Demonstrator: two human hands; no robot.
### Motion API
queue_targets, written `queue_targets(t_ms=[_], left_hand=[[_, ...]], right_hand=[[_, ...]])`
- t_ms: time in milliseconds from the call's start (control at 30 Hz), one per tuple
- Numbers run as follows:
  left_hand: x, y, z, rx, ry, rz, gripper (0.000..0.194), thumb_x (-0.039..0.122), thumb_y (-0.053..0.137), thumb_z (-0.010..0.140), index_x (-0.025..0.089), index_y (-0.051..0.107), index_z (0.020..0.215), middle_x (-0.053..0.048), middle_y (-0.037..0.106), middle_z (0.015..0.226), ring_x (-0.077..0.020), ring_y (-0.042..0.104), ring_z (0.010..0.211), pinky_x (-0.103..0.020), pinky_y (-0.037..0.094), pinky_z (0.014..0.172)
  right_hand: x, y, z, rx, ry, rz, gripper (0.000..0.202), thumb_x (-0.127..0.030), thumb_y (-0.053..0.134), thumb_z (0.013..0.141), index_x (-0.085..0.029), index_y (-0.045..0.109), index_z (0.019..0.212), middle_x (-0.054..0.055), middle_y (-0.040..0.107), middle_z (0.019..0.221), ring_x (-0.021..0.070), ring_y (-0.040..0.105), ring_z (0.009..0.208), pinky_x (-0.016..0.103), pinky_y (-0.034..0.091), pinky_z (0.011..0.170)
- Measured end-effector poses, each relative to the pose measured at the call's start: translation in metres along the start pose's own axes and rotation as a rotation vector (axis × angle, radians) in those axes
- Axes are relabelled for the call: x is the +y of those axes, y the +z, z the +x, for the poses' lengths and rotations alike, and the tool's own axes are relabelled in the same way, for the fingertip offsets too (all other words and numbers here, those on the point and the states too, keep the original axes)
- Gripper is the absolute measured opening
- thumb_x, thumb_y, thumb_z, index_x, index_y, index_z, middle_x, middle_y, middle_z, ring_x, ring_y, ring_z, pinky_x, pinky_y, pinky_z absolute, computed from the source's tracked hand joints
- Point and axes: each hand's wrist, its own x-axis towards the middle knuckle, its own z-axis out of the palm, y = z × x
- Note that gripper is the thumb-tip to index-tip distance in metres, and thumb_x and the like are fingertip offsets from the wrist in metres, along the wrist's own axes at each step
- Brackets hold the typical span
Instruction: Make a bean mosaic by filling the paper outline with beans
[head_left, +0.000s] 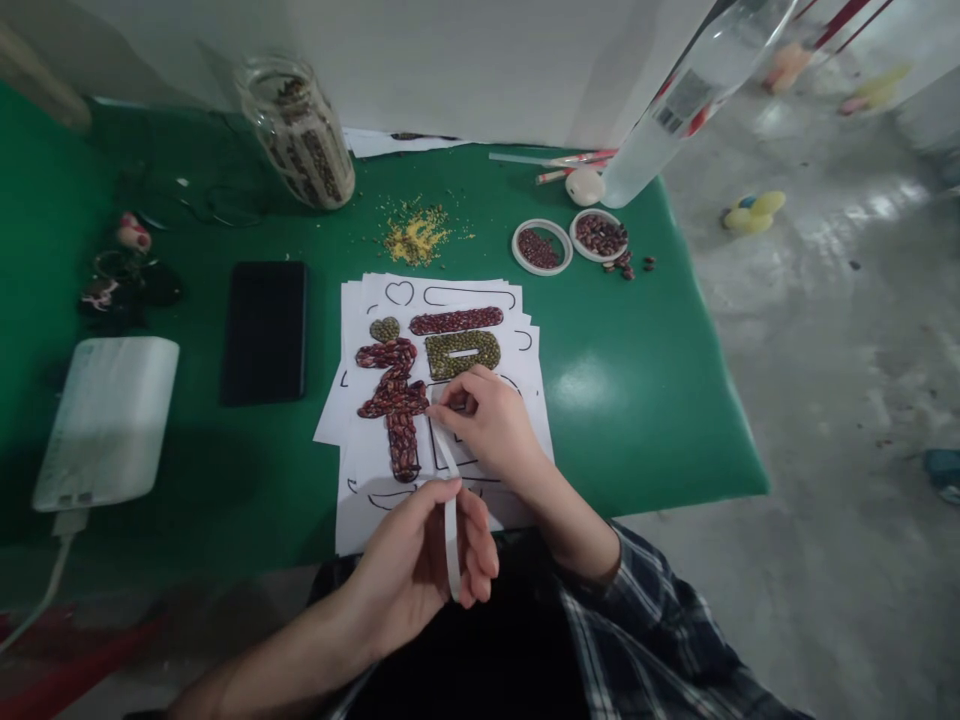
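My left hand is closed, thumb on top, round a narrow white band of tape at the near edge of the paper. A strip of this tape runs up to my right hand, whose thumb and forefinger pinch its far end. Under both hands lies a stack of white paper sheets with black outlines. On the top sheet, dark red beans fill a character shape, with small red beans in a bar and green beans in a box shape. My right hand partly hides another outlined box below these.
Two white lids hold red beans, with several loose beans beside them. Yellow grains lie scattered behind the paper. A glass jar, a clear bottle, a dark phone and a white power bank stand or lie around the green table.
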Motion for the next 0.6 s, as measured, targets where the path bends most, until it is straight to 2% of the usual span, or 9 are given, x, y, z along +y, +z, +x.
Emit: queue_targets(t_ms=[133, 400, 600], left_hand=[[-0.009, 0.005, -0.001, 0.047, -0.009, -0.075, 0.044, 0.028, 0.028, 0.092, 0.014, 0.058, 0.063, -0.003, 0.058, 0.047, -0.0096, 0.053, 0.036, -0.017, 0.034, 0.037], [-0.016, 0.01, -0.007, 0.108, -0.038, -0.017, 0.042, 0.029, 0.03, 0.094, 0.011, 0.059, 0.07, -0.007, 0.065, 0.058, -0.0132, 0.062, 0.048, -0.02, 0.045, 0.046], [-0.02, 0.011, -0.006, 0.161, -0.038, -0.037, 0.039, 0.028, 0.033, 0.093, 0.01, 0.061, 0.072, -0.009, 0.067, 0.062, -0.0143, 0.063, 0.052, -0.021, 0.047, 0.048]], right_hand=[[-0.001, -0.001, 0.0, -0.003, -0.003, 0.003, 0.009, -0.026, 0.067, 0.076, -0.019, 0.061, 0.074, 0.0, 0.055, 0.078, 0.011, 0.05, 0.066, 0.026, 0.039, 0.063], [-0.001, -0.003, 0.001, -0.047, -0.011, 0.008, 0.012, -0.028, 0.07, 0.073, -0.019, 0.061, 0.072, 0.0, 0.053, 0.08, 0.011, 0.05, 0.068, 0.026, 0.04, 0.064], [0.003, -0.004, 0.0, -0.099, -0.051, 0.015, 0.015, -0.026, 0.075, 0.068, -0.018, 0.063, 0.074, 0.0, 0.051, 0.083, 0.0108, 0.05, 0.072, 0.026, 0.041, 0.069]])
